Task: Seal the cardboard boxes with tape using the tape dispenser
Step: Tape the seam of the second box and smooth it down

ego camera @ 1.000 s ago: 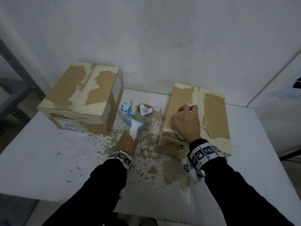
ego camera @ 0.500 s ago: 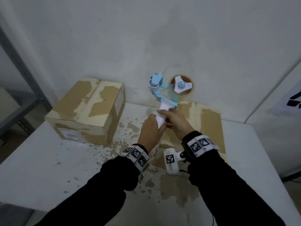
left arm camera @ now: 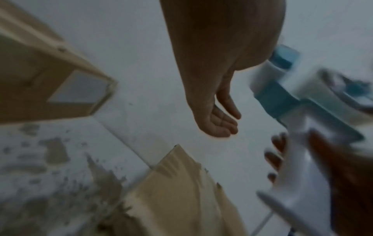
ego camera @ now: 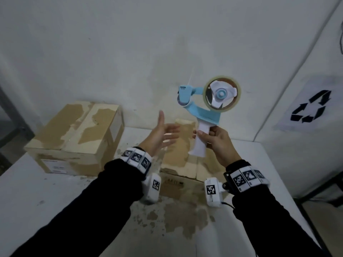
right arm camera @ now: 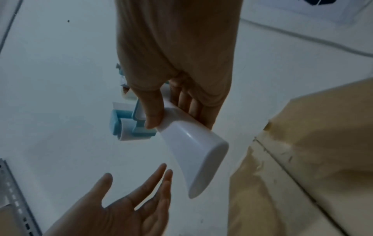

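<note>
Tape dispenser (ego camera: 205, 110) stands upright above the right hand (ego camera: 219, 143) gripping its handle, left hand (ego camera: 159, 134) spread open beside it.

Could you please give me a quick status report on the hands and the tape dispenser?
Right hand grips tape dispenser by its white handle, raised. Left hand open beside it, holding nothing. Nearer cardboard box below, nothing on it.

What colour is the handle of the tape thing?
White. The tape dispenser's handle shows best in the right wrist view; the frame above it is light blue.
</note>
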### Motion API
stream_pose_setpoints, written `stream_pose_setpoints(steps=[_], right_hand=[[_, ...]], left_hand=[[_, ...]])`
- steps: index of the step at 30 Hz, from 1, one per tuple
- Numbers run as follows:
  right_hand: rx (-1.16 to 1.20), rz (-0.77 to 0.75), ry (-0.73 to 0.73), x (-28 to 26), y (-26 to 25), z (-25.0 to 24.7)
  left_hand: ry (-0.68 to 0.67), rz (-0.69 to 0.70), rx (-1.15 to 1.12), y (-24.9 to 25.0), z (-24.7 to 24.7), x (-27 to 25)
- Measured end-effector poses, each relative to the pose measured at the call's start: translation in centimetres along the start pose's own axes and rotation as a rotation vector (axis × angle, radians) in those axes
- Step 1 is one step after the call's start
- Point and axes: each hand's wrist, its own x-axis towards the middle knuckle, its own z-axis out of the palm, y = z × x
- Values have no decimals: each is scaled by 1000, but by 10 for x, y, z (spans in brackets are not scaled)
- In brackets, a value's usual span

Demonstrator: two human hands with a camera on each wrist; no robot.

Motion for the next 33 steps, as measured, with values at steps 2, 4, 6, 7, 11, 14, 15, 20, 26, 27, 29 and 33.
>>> stream_pose_setpoints(steps=[2, 4, 6, 7, 11, 14, 15, 20, 26, 27, 29, 33], right_hand=[[-16, -22, 2, -6, -1, -9], [-20, -39, -3, -10, -1, -16], [-21, -43, -2, -12, 0, -20], [-18, -45, 4, -13, 0, -21], [20, -69, 39, -10, 3, -25], [49, -80, 47, -2, 1, -26], [68, -77, 63, 2, 0, -25], [-73, -127, 155, 16, -7, -20], [-130, -162, 160, 27, -10, -22], [-130, -149, 148, 29, -10, -24], [-108, -113, 102, 31, -11, -31], [-93, -36, 85, 40, -15, -46]], left_hand=[[-85, -111, -227, 11, -2, 6], [-166, -155, -282, 22, 1, 7], [-219, -159, -218, 30, 9, 9], [-231, -156, -195, 32, 12, 9], [-176, -93, -271, 32, 17, 19], [-145, -63, -278, 37, 13, 27], [-142, -75, -250, 41, 11, 29], [-144, -235, -133, 51, 1, 42], [-185, -329, -131, 46, 2, 58], [-176, -331, -129, 44, 3, 62], [-152, -328, -130, 41, 5, 69], [-93, -336, -61, 39, 17, 80]])
